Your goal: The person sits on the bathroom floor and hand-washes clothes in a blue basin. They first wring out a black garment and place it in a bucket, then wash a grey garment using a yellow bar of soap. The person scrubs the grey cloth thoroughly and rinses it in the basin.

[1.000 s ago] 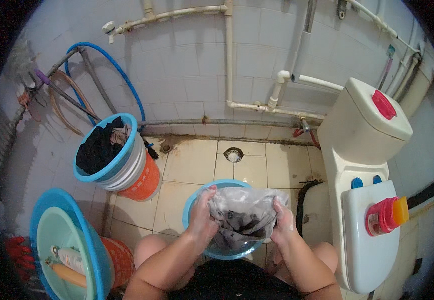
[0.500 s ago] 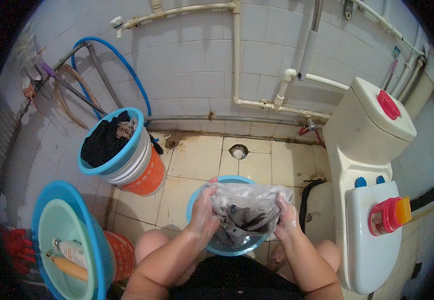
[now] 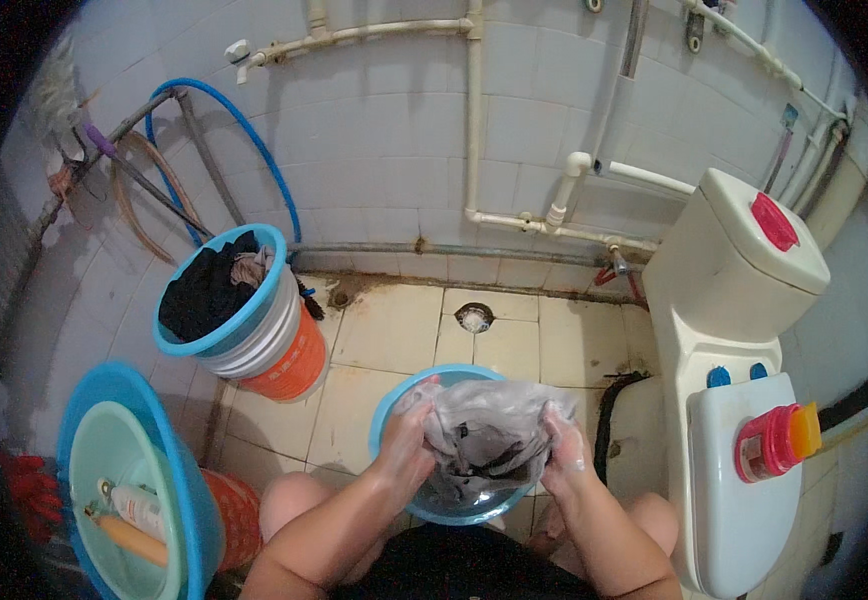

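Note:
A wet grey garment (image 3: 489, 420) with a dark inner patch is stretched between my two soapy hands. Its left end is gripped by my left hand (image 3: 412, 430), its right end by my right hand (image 3: 562, 440). Beneath it a round light blue basin (image 3: 390, 404) stands on the tiled floor, and the cloth's lower part hangs into it. Suds cling to my fingers and wrists. The cloth hides much of the basin's inside, and my fingertips are partly buried in the folds.
Left of me, a blue basin of dark clothes (image 3: 276, 262) tops a white and orange bucket (image 3: 299, 355). Nearer, a green basin (image 3: 84, 470) holding bottles sits inside a larger blue basin (image 3: 114, 375). On the right stands a toilet (image 3: 744, 500) with a red jar (image 3: 769, 443) on its lid.
The garment has sunk slightly toward the basin and bunched up more, its ends a little closer together. Both hands still hold it. The view has shifted slightly.

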`<state>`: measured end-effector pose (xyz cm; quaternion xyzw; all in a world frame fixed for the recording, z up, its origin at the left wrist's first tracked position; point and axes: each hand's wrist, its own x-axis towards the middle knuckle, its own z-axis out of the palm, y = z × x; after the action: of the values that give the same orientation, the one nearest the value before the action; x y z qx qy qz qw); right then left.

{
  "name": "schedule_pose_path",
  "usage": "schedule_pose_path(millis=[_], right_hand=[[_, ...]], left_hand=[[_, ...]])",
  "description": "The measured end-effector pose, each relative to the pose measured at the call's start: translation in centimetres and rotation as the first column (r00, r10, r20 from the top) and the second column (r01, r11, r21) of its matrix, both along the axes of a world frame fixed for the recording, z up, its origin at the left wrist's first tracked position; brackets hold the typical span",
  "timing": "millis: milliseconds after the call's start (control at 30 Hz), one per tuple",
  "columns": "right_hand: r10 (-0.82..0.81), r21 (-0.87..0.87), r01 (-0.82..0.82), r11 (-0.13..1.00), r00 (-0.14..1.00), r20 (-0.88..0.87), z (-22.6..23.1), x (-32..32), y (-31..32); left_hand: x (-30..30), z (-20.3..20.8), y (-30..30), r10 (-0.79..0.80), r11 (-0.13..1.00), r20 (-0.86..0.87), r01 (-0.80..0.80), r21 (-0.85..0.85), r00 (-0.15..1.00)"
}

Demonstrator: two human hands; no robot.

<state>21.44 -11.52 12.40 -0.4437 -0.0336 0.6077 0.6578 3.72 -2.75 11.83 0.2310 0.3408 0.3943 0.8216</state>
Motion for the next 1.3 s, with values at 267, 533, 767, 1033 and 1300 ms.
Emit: schedule_pose_path(millis=[267,533,767,1033,1300], right_hand=[[0.111,-0.047,-0.106,0.993,0.987,0.117,1.2,-0.7,-0.2],[0.335,-0.046,-0.352,0.935,0.830,0.446,0.4,-1.3,-0.7],[0.123,0.005,-0.281,0.960,0.437,0.891,-1.9,-0.8,0.2],[0.446,-0.211,-0.412,0.886,0.641,0.624,-1.6,-2.5,0.3],[0.162,0.134,-0.171,0.976,0.984,0.080,1.3,-2.7,2.1]], left_hand=[[1.4,1.4,-1.2,-0.108,0.983,-0.200,0.135,0.128,0.974],[2.3,0.5,-2.2,-0.398,0.596,-0.542,0.658,0.461,0.740],[1.8,0.3,-2.1,-0.247,0.759,-0.656,0.564,0.326,0.713],[-0.1,1.1,0.6,-0.055,0.998,-0.021,0.055,0.007,0.998],[0.7,2.0,0.0,-0.148,0.982,0.070,0.155,-0.108,0.987]])
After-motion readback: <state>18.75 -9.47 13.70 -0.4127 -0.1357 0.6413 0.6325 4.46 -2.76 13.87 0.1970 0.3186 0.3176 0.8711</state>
